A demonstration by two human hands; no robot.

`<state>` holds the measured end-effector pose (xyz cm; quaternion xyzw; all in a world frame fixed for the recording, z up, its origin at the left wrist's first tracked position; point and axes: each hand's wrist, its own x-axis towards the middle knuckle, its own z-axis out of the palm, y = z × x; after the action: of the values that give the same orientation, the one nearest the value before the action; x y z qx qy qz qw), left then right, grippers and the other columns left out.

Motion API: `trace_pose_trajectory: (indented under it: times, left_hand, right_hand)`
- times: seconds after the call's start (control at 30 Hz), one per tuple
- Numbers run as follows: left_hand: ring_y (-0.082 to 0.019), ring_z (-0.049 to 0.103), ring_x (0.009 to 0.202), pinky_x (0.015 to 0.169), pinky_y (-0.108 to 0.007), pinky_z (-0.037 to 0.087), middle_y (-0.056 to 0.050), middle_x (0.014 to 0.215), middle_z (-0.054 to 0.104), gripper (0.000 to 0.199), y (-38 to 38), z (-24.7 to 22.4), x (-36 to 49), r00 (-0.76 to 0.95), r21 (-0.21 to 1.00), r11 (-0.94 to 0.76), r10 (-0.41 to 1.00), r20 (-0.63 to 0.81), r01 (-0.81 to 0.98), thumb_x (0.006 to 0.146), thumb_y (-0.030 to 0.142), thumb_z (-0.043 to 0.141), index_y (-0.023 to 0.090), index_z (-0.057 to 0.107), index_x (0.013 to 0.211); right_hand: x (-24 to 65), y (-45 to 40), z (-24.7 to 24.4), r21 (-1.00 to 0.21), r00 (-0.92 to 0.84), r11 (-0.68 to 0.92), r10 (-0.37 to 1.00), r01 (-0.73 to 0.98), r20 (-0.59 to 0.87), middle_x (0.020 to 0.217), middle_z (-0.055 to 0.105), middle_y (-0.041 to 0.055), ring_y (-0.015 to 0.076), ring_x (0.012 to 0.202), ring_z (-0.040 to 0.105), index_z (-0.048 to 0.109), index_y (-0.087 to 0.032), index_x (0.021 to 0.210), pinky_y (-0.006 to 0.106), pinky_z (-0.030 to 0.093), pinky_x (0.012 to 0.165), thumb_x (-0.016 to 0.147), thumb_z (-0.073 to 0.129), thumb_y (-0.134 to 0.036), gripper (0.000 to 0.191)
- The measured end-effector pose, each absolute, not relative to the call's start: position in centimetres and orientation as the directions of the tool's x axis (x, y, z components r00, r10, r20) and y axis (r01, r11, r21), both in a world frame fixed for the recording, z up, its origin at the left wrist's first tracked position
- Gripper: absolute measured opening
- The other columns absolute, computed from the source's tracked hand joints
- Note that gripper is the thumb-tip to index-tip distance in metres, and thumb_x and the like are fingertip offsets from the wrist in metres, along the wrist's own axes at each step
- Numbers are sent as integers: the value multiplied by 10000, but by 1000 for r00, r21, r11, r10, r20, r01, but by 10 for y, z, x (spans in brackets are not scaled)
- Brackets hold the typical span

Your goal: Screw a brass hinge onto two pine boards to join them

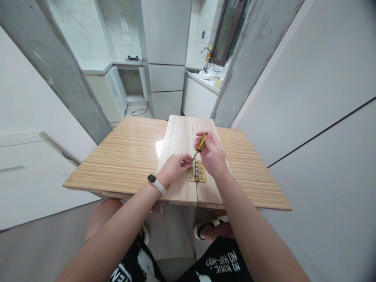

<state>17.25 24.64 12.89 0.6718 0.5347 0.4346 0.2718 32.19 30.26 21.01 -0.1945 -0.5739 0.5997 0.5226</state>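
Before a tall grey cabinet [166,35] stood a striped wooden table [126,156] bearing two pale boards [179,133], seam running near to far. I had my right hand [214,154] closed round its tool; my left hand [176,166] was nearer the work, fingertips pinched close, any grip impossible to tell. Brass hinge [196,171] straddled the seam, barrel lying along it, just right of the left fingertips and near-left of the right hand. Yellow-and-black screwdriver [202,143] slanted down near-left toward the hinge's far-left corner, which those fingertips partly blocked.
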Motion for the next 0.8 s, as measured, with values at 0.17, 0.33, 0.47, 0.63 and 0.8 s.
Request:
trace_pose_trajectory:
  times: [0.17,0.33,0.47,0.63,0.8]
  left_hand:
    - [-183,770,879,790,-290,587,-20,935,811,149,247,129,172,49,827,-276,956,290,490,913,149,730,219,752,1042]
    - [-180,767,873,782,-288,578,-19,932,808,143,247,128,172,46,827,-275,956,291,490,915,149,731,216,752,1040]
    - [-177,766,875,785,-282,576,-17,940,811,146,247,127,172,52,826,-280,955,292,490,920,149,726,216,755,1046]
    - [-179,767,875,783,-277,575,-17,929,810,133,247,127,171,53,823,-280,955,293,495,915,150,732,214,757,1029]
    - [-183,768,870,780,-279,575,-19,927,808,128,247,127,171,57,826,-284,954,294,486,919,154,726,215,753,1028]
  right_hand:
    - [323,302,213,-890,-384,229,839,-395,386,817,597,7,171,744,559,679,-274,1042,320,493,745,1042,516,-612,376]
    - [324,303,212,-895,-389,215,843,-390,372,811,593,4,169,734,556,672,-270,1039,317,486,737,1041,512,-610,376]
    - [324,303,210,-893,-392,214,840,-396,375,807,590,5,172,733,553,675,-268,1042,320,479,734,1044,510,-605,376]
    - [325,305,210,-897,-433,200,820,-395,374,801,592,9,177,736,564,684,-264,1055,331,495,752,1042,513,-594,373]
    - [331,309,219,-924,-509,280,773,-262,379,926,712,27,199,904,656,669,-286,1173,365,526,871,1032,546,-601,366]
